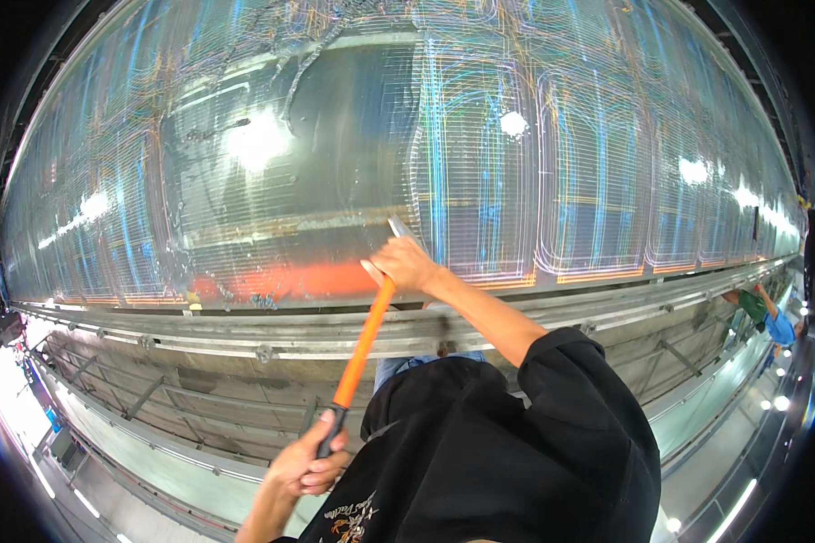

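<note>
A long-handled scraper (360, 357) with an orange shaft, a black grip and a flat metal tip slants up across the middle. My left hand (310, 463) is closed round the black grip at its lower end. Higher up, my right hand (406, 264) is closed on the shaft just below the tip. That tip (397, 225) meets or hovers just over a large glossy panel (335, 181), beside a ragged edge in its lined coating; I cannot tell which. Left of the edge lies a smooth, grey-green bare patch. Blue, violet and orange lines cover the coating around it.
A metal rail (516, 308) runs along the panel's near edge, in front of my body. Dark peeled strips (303, 77) lie on the panel's far part. Another person (774, 321) in blue and green stands at the far right. Metal framing (199, 398) lies behind me.
</note>
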Demonstrator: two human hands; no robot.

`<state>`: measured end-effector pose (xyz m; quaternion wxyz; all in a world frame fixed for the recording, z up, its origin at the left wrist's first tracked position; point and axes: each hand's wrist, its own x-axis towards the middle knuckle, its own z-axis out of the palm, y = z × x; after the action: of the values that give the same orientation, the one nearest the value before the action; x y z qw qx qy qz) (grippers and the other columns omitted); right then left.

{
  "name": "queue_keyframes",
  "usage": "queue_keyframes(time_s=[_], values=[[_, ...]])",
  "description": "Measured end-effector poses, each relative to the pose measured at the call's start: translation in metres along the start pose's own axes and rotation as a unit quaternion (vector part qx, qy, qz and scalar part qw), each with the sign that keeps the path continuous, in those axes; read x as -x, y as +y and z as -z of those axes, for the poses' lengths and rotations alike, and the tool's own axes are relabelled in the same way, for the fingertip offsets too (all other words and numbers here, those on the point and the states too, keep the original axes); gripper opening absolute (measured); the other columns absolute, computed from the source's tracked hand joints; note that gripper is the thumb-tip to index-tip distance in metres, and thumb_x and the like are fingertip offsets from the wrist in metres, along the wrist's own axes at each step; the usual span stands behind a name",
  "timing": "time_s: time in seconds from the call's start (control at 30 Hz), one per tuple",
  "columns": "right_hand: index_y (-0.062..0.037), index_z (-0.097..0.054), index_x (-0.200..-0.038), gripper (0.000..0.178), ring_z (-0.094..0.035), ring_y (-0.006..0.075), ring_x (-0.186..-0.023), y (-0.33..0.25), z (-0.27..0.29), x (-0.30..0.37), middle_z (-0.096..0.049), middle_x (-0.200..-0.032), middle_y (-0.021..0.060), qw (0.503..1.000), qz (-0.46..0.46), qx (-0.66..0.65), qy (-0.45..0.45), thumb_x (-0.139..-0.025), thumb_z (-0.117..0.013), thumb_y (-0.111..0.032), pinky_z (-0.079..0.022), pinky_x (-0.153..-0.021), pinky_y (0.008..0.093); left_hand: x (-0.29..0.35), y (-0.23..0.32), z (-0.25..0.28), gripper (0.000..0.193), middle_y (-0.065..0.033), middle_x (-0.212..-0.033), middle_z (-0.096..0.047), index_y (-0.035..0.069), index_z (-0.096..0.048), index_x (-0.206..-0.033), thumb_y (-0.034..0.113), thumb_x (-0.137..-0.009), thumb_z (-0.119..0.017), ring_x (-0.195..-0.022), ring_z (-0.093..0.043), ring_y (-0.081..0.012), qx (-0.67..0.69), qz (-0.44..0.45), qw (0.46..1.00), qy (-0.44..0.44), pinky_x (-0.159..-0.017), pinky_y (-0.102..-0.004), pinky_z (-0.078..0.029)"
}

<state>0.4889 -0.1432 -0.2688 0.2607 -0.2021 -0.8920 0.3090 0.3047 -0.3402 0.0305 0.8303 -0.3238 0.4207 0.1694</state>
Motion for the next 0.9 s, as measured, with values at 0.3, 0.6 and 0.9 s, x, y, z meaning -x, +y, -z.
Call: queue_keyframes(time_s=[0.3,0.6,0.9], values=[[-0.0120,-0.051,-0.054,0.036,-0.053,0.0282,-0.043,0.166,0.044,-0.162,-0.052,-0.048,0.0065,0.988,-0.014,-0.017,0.154,-0.086,-0.067,-0.017,-0.041,-0.044,0.0408,0.041,0.220,-0.131,0.052,0.0056,-0.048,-0.032,0.014,-0.043,-0.082,0.060,-0.104,-0.035,-0.029,-0.023,-0.0036,-0.004,0.016,0.999,0.051,-0.024,-0.0208,-0.020],[-0.0108,-0.054,-0.053,0.046,-0.055,0.0322,-0.046,0.338,0.127,-0.299,-0.058,-0.053,0.0089,0.994,0.027,0.060,0.091,-0.096,-0.057,-0.028,-0.043,-0.047,0.0435,-0.022,0.354,-0.205,0.053,0.0028,-0.047,-0.034,0.013,-0.042,-0.084,0.060,-0.106,-0.029,-0.029,-0.030,-0.0059,0.093,-0.079,0.986,-0.115,-0.022,-0.0229,-0.024],[-0.0180,-0.053,-0.050,0.049,-0.055,0.0347,-0.043,0.164,0.043,-0.172,-0.053,-0.047,0.0087,0.999,-0.004,0.041,-0.029,-0.097,-0.052,-0.033,-0.055,-0.083,0.0539,-0.008,0.166,-0.076,0.050,0.0063,-0.049,-0.035,0.013,-0.048,-0.086,0.059,-0.104,-0.037,-0.030,-0.029,-0.0028,0.146,-0.061,0.981,-0.109,-0.023,-0.0204,-0.022]])
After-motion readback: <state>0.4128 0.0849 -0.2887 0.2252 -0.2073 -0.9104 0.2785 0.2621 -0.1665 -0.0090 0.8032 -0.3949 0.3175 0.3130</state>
